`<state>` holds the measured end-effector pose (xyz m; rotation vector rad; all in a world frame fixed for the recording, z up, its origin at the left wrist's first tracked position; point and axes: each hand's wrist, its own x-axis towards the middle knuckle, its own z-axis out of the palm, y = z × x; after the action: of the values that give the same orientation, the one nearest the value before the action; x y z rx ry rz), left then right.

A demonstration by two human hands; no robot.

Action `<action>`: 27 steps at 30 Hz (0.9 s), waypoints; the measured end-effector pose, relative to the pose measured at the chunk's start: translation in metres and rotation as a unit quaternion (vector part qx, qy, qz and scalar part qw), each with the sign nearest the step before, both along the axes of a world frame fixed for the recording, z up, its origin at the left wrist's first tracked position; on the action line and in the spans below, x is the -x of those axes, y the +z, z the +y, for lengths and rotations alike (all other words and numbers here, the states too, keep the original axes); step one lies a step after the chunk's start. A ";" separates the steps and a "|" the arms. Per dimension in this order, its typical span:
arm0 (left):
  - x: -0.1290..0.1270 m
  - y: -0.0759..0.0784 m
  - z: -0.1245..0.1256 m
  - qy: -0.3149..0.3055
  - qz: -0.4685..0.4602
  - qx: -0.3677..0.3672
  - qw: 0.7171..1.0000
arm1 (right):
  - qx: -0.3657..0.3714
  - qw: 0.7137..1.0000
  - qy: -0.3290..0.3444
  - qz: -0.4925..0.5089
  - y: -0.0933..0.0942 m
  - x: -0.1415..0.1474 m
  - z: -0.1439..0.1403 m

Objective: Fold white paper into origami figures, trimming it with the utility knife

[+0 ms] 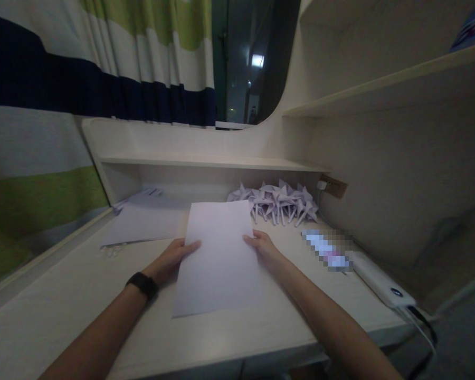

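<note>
A blank white sheet of paper is held above the desk, its long side running away from me. My left hand grips the left edge, thumb on top and fingers hidden underneath; a black band circles that wrist. On the opposite edge, my right hand pinches the paper the same way. Whether more than one sheet is held, I cannot tell. Behind it sits a cluster of folded white paper pinwheels with rolled paper stems. More white paper lies to the left, with small pale bits by its front edge.
A pale wooden desk spans the view, with a low shelf along its back. At right lie a blurred-out, phone-like object and a white power strip with cables. A wall socket and striped curtain stand behind.
</note>
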<state>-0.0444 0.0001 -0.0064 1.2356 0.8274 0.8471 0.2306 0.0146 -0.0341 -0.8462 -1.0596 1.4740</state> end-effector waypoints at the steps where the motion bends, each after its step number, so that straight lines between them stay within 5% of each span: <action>1: 0.000 0.000 0.000 -0.002 -0.004 -0.001 1.000 | -0.003 1.000 -0.004 -0.001 -0.001 0.000 0.000; 27: 0.005 -0.001 0.008 0.014 -0.049 -0.007 0.999 | 0.003 1.000 0.018 -0.005 0.013 -0.003 -0.002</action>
<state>-0.0493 0.0079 -0.0074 1.1887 0.7618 0.9299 0.2336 0.0125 -0.0210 -0.8442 -1.0835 1.5052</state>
